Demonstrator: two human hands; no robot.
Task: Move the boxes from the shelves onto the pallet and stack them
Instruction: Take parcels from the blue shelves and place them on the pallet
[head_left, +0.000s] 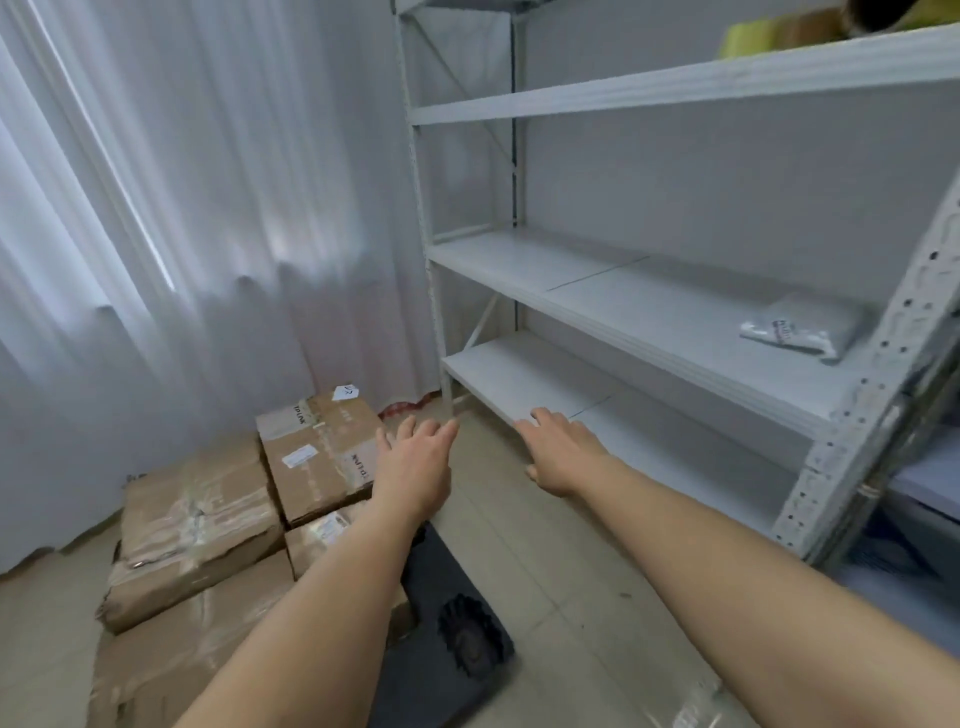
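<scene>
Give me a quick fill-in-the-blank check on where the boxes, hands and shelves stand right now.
1. The cardboard boxes lie on the ___ side of the white shelving unit.
2. The left hand and right hand hold ___.
3. A grey plastic parcel lies on the ___ shelf.
4. The black pallet sits under the ___.

Missing words: left; nothing; middle; boxes

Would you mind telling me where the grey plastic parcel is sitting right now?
In the head view, the grey plastic parcel lies on the right end of the rack's middle shelf, beside the front right upright.
</scene>
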